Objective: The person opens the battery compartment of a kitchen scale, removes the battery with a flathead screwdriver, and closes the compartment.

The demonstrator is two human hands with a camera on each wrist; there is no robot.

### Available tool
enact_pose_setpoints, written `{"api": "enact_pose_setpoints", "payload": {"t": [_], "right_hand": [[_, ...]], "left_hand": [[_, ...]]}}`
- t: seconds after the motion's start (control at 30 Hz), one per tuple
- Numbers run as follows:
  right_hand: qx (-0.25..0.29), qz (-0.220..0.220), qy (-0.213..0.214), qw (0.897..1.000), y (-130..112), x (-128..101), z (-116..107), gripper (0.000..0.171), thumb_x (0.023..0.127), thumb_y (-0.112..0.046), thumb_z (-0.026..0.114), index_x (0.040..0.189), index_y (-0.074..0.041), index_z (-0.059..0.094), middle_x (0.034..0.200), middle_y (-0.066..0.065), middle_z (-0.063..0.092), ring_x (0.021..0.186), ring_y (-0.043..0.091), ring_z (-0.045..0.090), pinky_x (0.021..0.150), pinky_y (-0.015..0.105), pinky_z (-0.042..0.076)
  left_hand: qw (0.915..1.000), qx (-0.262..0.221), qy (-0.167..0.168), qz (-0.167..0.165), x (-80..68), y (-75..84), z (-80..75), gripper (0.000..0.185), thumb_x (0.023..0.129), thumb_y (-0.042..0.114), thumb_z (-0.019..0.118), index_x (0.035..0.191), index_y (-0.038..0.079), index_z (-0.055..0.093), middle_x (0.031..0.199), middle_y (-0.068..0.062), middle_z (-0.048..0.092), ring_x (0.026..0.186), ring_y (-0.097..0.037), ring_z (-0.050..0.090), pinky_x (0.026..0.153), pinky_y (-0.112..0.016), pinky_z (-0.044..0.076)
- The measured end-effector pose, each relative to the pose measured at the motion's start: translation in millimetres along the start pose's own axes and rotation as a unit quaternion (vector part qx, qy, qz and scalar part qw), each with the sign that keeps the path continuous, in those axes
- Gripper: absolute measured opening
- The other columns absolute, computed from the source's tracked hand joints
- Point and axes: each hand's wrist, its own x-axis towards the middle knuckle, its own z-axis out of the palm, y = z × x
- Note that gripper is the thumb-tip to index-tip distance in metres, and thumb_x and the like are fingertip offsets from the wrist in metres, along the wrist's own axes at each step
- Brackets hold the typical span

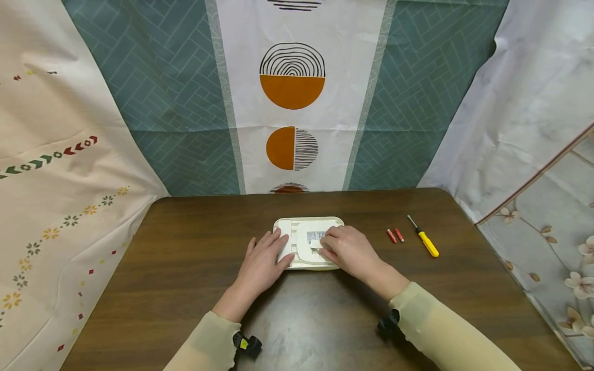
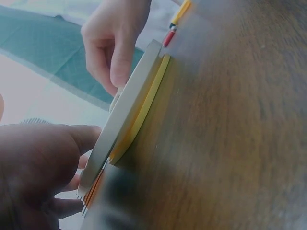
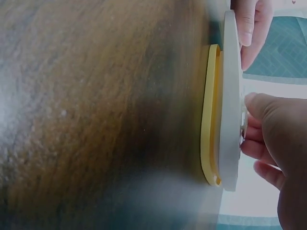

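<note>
A white, flat device with rounded corners lies on the table, its label facing up. A yellow part shows beneath it in both wrist views. My left hand rests on the device's left end, fingers extended and thumb near the front edge. Over the right half, my right hand pinches a small white piece between thumb and fingers, against the device beside the printed label. The fingers partly hide this piece, so its full shape cannot be seen.
Two small red batteries lie to the right of the device. Further right is a screwdriver with a yellow handle. The brown wooden table ends at a patterned cloth behind, with more cloth hanging on both sides.
</note>
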Motion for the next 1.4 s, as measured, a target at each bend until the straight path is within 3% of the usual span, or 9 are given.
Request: {"api": "enact_pose_setpoints", "payload": {"t": [0.23,0.7,0.97,1.4], "right_hand": [[0.017,-0.024,-0.005,1.000,2.3,-4.8,-2.0,0.011,0.100,-0.022,0.086,0.104,-0.014,0.080,0.106,0.002,0.073,0.104,0.027,0.071,0.099,0.045,0.058],[0.021,-0.027,-0.020,0.999,3.8,-7.6,-2.2,0.014,0.102,-0.022,0.084,0.111,-0.012,0.082,0.110,0.003,0.074,0.108,0.028,0.071,0.104,0.046,0.056],[0.036,-0.045,0.000,0.998,3.8,-7.9,-3.3,0.018,0.097,-0.015,0.088,0.114,-0.015,0.085,0.108,0.000,0.075,0.101,0.023,0.071,0.096,0.042,0.059],[0.029,-0.050,0.010,0.998,4.4,-8.7,-1.9,0.029,0.094,-0.010,0.090,0.121,-0.016,0.084,0.114,0.000,0.080,0.108,0.022,0.076,0.096,0.040,0.061]], "left_hand": [[1.0000,0.002,0.000,0.001,-0.7,-0.9,0.2,0.060,0.108,0.041,0.074,0.158,0.011,0.062,0.170,-0.016,0.048,0.158,-0.040,0.042,0.125,-0.074,0.025],[1.0000,0.003,-0.005,-0.006,1.1,-0.9,0.0,0.061,0.109,0.044,0.072,0.160,0.013,0.061,0.171,-0.014,0.046,0.160,-0.039,0.040,0.126,-0.073,0.024],[1.0000,0.006,-0.004,-0.007,0.4,-0.3,0.1,0.062,0.108,0.044,0.072,0.160,0.012,0.061,0.171,-0.014,0.046,0.160,-0.039,0.040,0.126,-0.073,0.023],[0.9999,0.009,-0.010,-0.003,0.4,0.8,-1.0,0.061,0.109,0.044,0.071,0.161,0.013,0.060,0.171,-0.014,0.046,0.160,-0.039,0.040,0.126,-0.073,0.024]]}}
